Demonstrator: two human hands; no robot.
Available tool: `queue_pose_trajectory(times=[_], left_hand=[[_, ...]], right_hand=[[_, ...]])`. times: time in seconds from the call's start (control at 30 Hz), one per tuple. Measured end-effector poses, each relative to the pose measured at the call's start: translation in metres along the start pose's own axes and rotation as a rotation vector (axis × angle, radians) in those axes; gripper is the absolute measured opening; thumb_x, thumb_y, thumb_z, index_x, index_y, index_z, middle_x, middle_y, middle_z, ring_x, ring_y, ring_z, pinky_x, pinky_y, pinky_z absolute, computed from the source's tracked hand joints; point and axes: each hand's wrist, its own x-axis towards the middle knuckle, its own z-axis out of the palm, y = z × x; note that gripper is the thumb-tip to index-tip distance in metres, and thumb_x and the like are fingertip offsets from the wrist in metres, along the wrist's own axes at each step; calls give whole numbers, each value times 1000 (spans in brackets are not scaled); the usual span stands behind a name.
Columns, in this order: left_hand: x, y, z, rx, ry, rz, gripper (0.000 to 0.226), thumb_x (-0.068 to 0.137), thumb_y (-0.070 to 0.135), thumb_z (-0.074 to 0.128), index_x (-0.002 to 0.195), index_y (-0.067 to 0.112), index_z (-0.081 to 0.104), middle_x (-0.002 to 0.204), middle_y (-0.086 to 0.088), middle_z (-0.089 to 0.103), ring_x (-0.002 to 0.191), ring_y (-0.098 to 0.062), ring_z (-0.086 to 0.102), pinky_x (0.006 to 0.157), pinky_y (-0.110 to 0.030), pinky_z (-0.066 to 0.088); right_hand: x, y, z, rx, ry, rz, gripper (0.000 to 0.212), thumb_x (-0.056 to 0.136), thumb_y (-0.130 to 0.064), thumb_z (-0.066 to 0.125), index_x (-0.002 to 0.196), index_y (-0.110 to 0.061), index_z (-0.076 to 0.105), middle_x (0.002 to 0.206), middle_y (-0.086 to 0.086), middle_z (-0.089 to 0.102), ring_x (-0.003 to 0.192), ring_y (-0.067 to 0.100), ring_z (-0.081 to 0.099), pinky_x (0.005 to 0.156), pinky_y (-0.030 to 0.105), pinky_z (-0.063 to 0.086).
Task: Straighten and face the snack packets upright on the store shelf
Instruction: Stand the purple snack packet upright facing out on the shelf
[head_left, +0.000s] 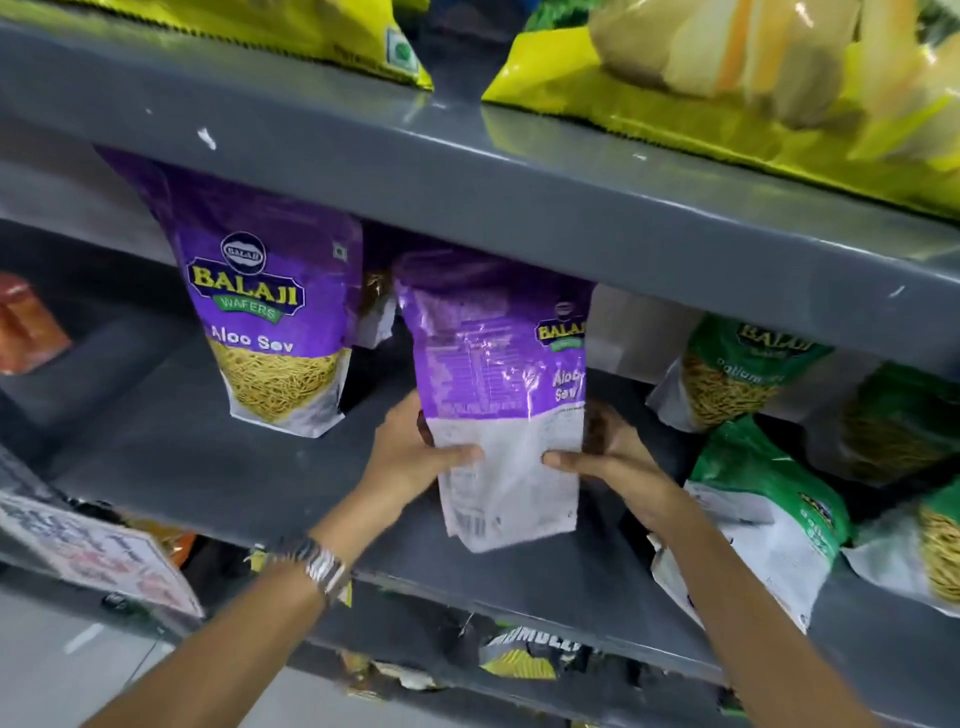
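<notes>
- Both hands have a closed grip on 1 purple Aloo Sev packet: the left hand clasps its lower left edge with the thumb across the white panel, and the right hand clasps the lower right edge the same way.
- That packet is held roughly upright over the middle shelf, its bottom near the front lip, and it shows its printed back, so it is not yet faced.
- To its left, 1 purple packet already stands upright with its front label forward; that one looks done.
- Behind the held packet, another purple packet is partly hidden, and I cannot tell how it stands.
- On the right, several green packets lean and overlap one another, tilted toward the shelf front; these remain to be straightened.
- Judged from this, the job is early: 1 faced, 1 in hand, the green group untouched.
</notes>
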Motion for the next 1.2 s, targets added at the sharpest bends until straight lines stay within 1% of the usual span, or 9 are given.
queue_pose_trajectory(times=[0.13,0.3,0.43,0.57,0.7,0.8,0.9,1.03,1.2], left_hand=[[48,7,-11,111,-74,135,60,62,-4,81,97,36,54,102,7,65,94,-17,64,81,-26,54],[77,-13,-22,187,-174,105,59,66,-3,79,104,30,49,109,6,61,109,-23,61,93,-42,51],[77,-27,-24,168,-155,101,61,68,2,79,116,20,45,116,1,59,116,-25,58,93,-41,51],[59,-36,-15,279,130,195,79,67,13,82,132,10,37,126,-6,47,105,-19,55,90,-31,47],[8,-49,20,89,365,258,59,72,14,78,118,24,43,95,5,53,76,-9,58,71,-16,47],[-19,-54,53,148,268,317,62,73,20,78,124,19,43,114,14,49,108,-3,53,90,-26,46],[-22,-51,73,229,191,353,84,71,33,78,140,19,31,129,11,38,128,-10,38,105,-22,32],[-16,-48,81,309,207,313,104,66,44,79,147,17,20,151,2,28,139,-17,26,113,-31,26],[1,-45,76,269,176,276,121,53,45,86,146,11,18,150,-11,33,139,-26,29,113,-48,28]], right_hand=[[18,-1,19,12,175,-156,57,60,4,83,110,-3,58,97,2,71,78,-3,68,65,10,51],[27,19,38,26,322,-184,61,56,2,86,109,-5,56,101,7,70,83,18,70,71,26,58],[26,23,36,-24,292,-190,63,56,-5,88,106,-18,52,105,2,67,87,11,68,67,15,55],[20,6,23,170,245,-276,65,54,-3,87,108,-15,52,109,5,67,92,7,68,72,16,53],[13,-8,11,358,265,-360,37,67,-22,74,101,-18,60,97,-7,73,96,10,66,86,25,53],[8,-13,10,348,244,-308,23,88,-36,56,99,-17,62,100,4,70,99,21,63,97,41,48],[1,-21,14,264,242,-282,39,87,-47,40,97,-17,63,93,-2,72,90,12,67,89,32,50],[-11,-29,20,148,213,-315,61,71,-73,53,89,-15,63,83,-9,72,81,2,66,76,14,50],[-19,-35,30,131,139,-346,34,98,-22,38,88,-8,67,84,-2,73,74,-4,66,69,7,47]])
